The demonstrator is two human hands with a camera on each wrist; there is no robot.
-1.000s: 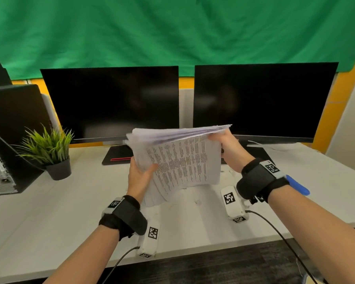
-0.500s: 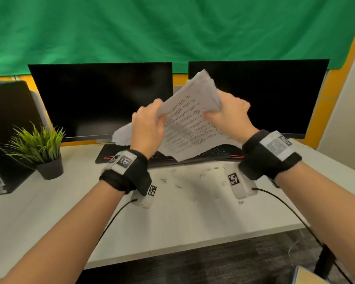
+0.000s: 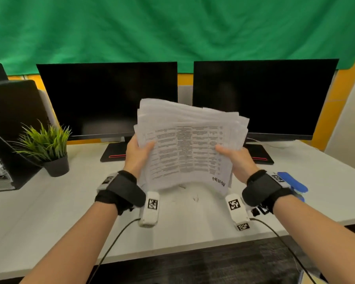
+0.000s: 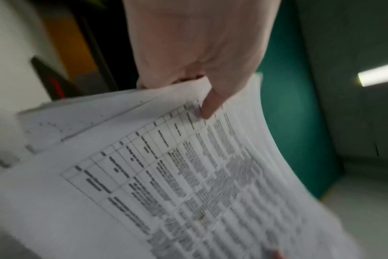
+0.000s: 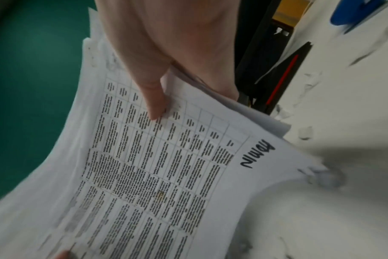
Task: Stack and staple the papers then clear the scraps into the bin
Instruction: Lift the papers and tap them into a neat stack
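Note:
A thick stack of printed papers [image 3: 188, 144] stands upright above the white desk [image 3: 49, 212], its sheets uneven at the top. My left hand [image 3: 140, 151] grips its left edge, thumb on the front sheet. My right hand [image 3: 231, 154] grips the right edge the same way. The left wrist view shows the thumb pressed on the papers [image 4: 188, 175], and the right wrist view shows my right thumb on the printed table of the papers [image 5: 162, 166]. Small paper scraps [image 3: 195, 197] lie on the desk under the stack, with more scraps [image 5: 308, 129] beside it. A blue stapler [image 3: 293, 182] lies behind my right wrist.
Two dark monitors [image 3: 109, 99] stand at the back on black bases [image 3: 113, 154]. A potted plant [image 3: 49, 148] and a black computer case [image 3: 10, 128] sit at the left. No bin is in view.
The stack was held tilted and high in front of the monitors; now both hands have turned it upright, face toward me, and lowered it toward the desk.

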